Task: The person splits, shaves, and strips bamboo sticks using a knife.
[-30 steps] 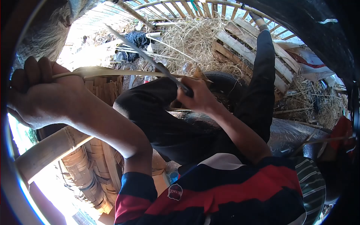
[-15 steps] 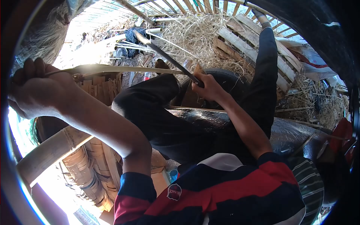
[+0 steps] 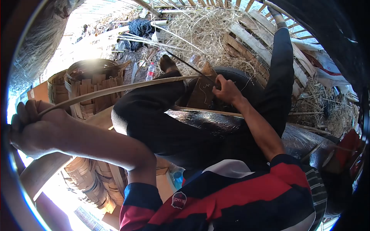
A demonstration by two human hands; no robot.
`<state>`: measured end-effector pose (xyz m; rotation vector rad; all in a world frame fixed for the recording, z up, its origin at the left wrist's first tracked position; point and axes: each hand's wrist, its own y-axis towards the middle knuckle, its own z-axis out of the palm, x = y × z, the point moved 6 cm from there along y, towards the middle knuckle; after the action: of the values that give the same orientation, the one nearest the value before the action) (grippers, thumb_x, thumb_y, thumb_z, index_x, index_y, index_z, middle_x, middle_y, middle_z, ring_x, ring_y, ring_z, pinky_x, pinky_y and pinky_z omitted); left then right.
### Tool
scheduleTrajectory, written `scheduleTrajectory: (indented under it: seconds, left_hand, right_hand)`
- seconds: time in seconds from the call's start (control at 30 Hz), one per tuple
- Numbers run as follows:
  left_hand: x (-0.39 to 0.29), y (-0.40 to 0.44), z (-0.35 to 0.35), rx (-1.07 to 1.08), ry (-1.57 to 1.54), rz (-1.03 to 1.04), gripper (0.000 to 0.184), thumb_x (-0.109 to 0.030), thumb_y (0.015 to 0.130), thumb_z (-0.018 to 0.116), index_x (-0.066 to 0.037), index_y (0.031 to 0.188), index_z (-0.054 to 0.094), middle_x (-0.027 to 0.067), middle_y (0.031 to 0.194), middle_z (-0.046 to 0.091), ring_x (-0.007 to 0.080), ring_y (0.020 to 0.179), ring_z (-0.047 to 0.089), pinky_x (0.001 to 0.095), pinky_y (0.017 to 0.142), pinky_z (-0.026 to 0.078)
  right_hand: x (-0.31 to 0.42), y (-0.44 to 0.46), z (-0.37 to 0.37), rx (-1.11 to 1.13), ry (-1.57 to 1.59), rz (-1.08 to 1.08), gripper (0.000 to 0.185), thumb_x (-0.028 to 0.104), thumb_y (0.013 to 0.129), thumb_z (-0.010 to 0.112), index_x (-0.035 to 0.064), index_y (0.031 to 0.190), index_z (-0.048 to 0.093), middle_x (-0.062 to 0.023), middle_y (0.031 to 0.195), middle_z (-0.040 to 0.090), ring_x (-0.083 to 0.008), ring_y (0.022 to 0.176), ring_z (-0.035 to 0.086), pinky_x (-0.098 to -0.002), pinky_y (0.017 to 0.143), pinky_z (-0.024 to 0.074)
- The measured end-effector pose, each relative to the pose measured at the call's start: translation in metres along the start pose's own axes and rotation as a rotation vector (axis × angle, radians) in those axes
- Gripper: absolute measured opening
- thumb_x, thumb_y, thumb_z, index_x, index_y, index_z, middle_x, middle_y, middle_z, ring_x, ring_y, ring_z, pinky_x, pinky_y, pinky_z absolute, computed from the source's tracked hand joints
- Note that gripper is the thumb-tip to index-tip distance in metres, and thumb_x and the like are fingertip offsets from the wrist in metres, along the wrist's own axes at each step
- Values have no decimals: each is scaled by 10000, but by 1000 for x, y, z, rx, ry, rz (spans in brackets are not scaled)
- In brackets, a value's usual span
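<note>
My left hand (image 3: 36, 129), at the far left, is closed around one end of a long bamboo strip (image 3: 115, 89). The strip bows across my bent leg toward my right hand. Right of centre, my right hand (image 3: 228, 91) is closed on a knife (image 3: 189, 66) with a long, thin, dark blade, which points up and left. The strip's far end meets the blade close to my fingers. A brown flat piece (image 3: 209, 70) stands just behind the knife, beside a dark tyre (image 3: 239, 79); whether my hand touches it I cannot tell.
Woven bamboo baskets (image 3: 96, 86) stand at the left, and more woven pieces (image 3: 88, 181) lie below a thick bamboo pole (image 3: 48, 171). Curly shavings (image 3: 208, 32) cover the ground ahead, near wooden slats (image 3: 266, 46). A plastic bottle (image 3: 150, 71) lies beyond my foot.
My left hand has come down, and the strip now slopes and bows more. My right hand has shifted a little right, with the knife turned so that it looks thinner.
</note>
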<state>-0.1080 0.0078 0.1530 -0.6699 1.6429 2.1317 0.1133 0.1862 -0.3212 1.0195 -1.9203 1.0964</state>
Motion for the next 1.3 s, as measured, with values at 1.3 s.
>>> scheduleTrajectory:
  seconds: [1.3]
  left_hand:
    - [17, 35, -23, 381, -369, -160, 306, -228, 893, 398, -101, 642, 518, -26, 562, 483, 48, 362, 368, 159, 359, 306]
  right_hand:
    - [-24, 9, -4, 133, -103, 32, 323, 246, 720, 642, 6, 932, 599, -244, 740, 634, -417, 775, 635, -433, 679, 497]
